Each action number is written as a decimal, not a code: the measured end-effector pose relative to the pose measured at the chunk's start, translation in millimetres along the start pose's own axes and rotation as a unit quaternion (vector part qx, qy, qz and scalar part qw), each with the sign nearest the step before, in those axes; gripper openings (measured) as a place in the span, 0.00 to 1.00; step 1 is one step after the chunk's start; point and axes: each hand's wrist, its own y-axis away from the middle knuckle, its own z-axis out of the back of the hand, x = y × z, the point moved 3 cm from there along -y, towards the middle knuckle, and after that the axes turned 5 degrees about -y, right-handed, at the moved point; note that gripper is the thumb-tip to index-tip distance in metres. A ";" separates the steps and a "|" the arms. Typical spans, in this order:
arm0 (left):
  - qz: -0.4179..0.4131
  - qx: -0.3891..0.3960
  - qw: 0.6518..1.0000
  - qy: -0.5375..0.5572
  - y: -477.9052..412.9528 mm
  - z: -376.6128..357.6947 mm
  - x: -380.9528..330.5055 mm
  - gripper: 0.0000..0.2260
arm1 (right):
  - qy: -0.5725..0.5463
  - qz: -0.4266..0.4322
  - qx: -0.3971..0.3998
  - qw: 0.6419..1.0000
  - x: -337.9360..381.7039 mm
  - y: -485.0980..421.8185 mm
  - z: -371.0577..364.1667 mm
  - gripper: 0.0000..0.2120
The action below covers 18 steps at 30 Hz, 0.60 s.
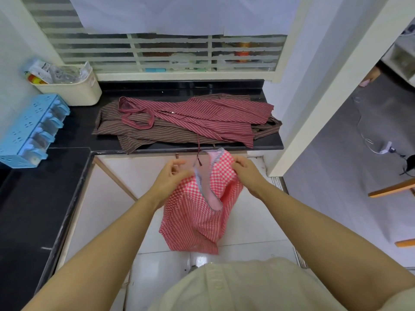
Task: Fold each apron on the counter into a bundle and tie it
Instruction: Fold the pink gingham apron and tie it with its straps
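Red checked apron hangs pinched in my left hand and right hand, so I should align its edges before folding.

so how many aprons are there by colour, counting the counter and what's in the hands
red striped apron: 1
brown striped apron: 1
checked apron, red and white, held by left hand and right hand: 1
total: 3
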 end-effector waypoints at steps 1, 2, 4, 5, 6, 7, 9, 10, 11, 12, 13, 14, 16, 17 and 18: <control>0.022 -0.005 0.999 -0.034 0.9 7.5 7.1 0.17 | 0.013 -0.015 -0.009 1.000 -5.6 -0.2 6.4 0.11; 0.048 -0.009 0.996 -0.068 1.0 15.9 16.7 0.16 | 0.027 -0.023 -0.006 0.999 -10.6 0.9 13.1 0.11; 0.079 -0.019 0.988 -0.134 0.9 32.9 29.7 0.08 | 0.057 -0.028 0.020 0.998 -11.2 7.9 25.9 0.09; 0.077 -0.025 0.985 -0.152 1.0 39.7 29.5 0.05 | 0.061 -0.024 0.037 0.997 -9.0 10.4 32.4 0.07; 0.065 -0.031 0.985 -0.157 -1.1 45.5 25.8 0.07 | 0.057 -0.011 0.046 0.997 -5.1 10.1 38.4 0.06; 0.046 -0.039 0.987 -0.146 -3.7 50.1 19.8 0.09 | 0.052 0.010 0.039 0.998 0.2 8.2 43.3 0.08; -0.005 -0.065 0.992 -0.111 -8.1 55.2 -0.5 0.08 | 0.038 0.074 -0.018 0.996 14.3 0.2 50.8 0.13; -0.028 -0.078 0.992 -0.098 -9.6 55.5 -9.2 0.08 | 0.026 0.098 -0.052 0.993 19.1 -3.9 53.0 0.16; -0.049 -0.078 0.991 -0.097 -10.6 54.0 -14.7 0.09 | 0.020 0.109 -0.070 0.991 21.8 -6.8 53.1 0.17; -0.048 -0.056 0.991 -0.114 -11.5 51.8 -13.8 0.12 | 0.023 0.102 -0.063 0.993 19.7 -10.5 52.9 0.17; -0.027 -0.013 0.988 -0.149 -9.7 47.5 -9.7 0.13 | 0.055 0.075 -0.024 0.995 17.3 -11.5 51.3 0.16; 0.006 0.047 0.978 -0.202 -4.8 42.7 -1.8 0.13 | 0.123 0.029 0.042 0.991 9.7 -10.5 48.2 0.14; 0.042 0.120 0.951 -0.283 1.3 40.3 10.9 0.10 | 0.253 -0.043 0.147 0.955 -2.6 -1.2 45.5 0.13; 0.028 0.109 0.954 -0.277 2.6 41.0 8.5 0.08 | 0.252 -0.041 0.149 0.955 -0.1 2.6 46.8 0.12; -0.002 0.073 0.968 -0.239 1.6 43.3 2.2 0.08 | 0.211 -0.027 0.127 0.969 5.4 3.5 49.7 0.12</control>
